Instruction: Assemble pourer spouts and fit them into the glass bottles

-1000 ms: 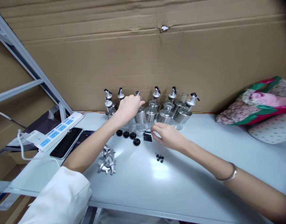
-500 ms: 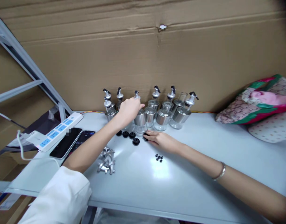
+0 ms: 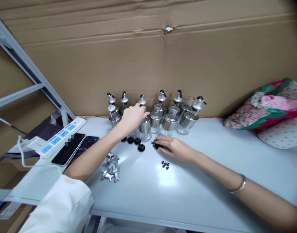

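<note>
At the bottle row, my left hand (image 3: pixel 134 117) curls closed around the neck area of a glass bottle with a steel sleeve (image 3: pixel 145 127). Its thumb shows at the right, while its fingertips are hidden. My right hand (image 3: pixel 172 147) hovers low at the table, fingers apart and bent over a small heap of black pieces (image 3: pixel 154 144). Whether it touches them is hard to tell. Round black caps (image 3: pixel 141 148) lie to the left of that heap. Closer to me are tiny black plugs (image 3: pixel 165 164) and a pile of silver lever-like metal parts (image 3: pixel 111 168).
Several bottles bear silver pourers (image 3: pixel 198 104); others are open-necked, like one glass bottle (image 3: pixel 169 121). At left lie a power strip (image 3: pixel 63 136), a phone (image 3: pixel 69 149) and a second phone (image 3: pixel 86 145). A patterned bag (image 3: pixel 265 106) sits at right. Cardboard (image 3: pixel 138 61) stands behind.
My right hand has drawn back to the right and its fingers have spread, showing more of the black heap. The sleeved bottle by my left hand has shifted slightly left.
</note>
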A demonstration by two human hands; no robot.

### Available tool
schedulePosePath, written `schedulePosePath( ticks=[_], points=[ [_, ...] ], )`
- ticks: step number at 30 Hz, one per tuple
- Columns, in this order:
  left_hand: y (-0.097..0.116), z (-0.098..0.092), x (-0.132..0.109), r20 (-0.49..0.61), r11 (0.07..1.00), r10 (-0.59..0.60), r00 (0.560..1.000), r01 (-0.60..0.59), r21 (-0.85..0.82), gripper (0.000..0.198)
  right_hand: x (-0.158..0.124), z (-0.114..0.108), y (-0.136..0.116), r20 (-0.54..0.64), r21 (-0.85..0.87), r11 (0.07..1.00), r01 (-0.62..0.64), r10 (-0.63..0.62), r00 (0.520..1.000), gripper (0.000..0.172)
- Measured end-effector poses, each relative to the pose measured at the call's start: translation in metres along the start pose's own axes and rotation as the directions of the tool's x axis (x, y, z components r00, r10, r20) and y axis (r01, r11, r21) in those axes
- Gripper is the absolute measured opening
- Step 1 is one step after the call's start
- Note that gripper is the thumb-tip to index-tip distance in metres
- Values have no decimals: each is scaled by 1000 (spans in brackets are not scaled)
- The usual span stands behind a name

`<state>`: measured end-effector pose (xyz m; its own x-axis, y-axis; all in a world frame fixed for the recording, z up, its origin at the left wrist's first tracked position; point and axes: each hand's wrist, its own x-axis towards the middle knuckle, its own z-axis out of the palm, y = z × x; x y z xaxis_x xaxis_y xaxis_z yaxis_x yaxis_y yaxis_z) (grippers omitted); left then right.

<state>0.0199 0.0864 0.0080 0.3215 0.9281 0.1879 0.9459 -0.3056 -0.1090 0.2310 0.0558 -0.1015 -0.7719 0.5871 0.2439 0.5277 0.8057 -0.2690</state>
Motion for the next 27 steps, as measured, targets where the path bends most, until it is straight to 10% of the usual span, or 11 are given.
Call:
schedulePosePath(
  ticks=[10,27],
  points=[
    [-9,-7,-12,100,995,98,990,-96,-25,25,-9,-1,0,-132,17,977,-211,211,969,36],
    [-47,-10,-7,135,974,208,969,-192,-121,37,54,5,-22,-96,-164,978,-126,112,989,45]
  ],
)
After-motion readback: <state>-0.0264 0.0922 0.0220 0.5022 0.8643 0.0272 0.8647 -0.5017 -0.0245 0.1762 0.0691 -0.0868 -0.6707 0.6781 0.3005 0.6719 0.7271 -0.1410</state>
